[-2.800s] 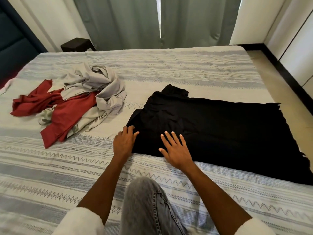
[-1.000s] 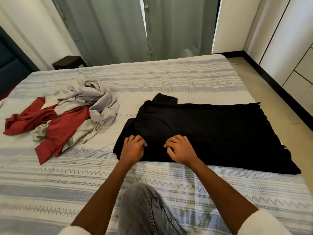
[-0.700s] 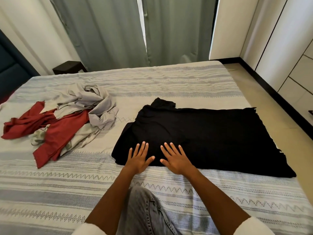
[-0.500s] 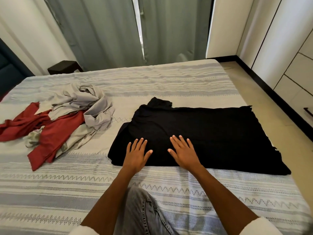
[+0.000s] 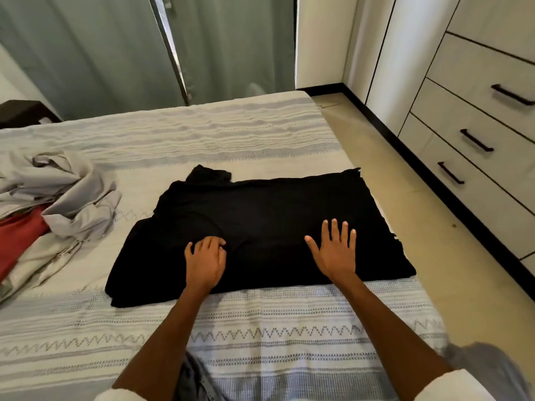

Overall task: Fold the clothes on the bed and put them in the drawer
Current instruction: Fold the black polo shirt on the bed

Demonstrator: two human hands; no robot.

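Black garment [image 5: 260,215] under both hands

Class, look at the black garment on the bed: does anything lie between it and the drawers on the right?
Nothing visible does: only bare floor separates the black garment from the closed drawers.

No readable text, label, brand, number or sign is showing anywhere in this view.
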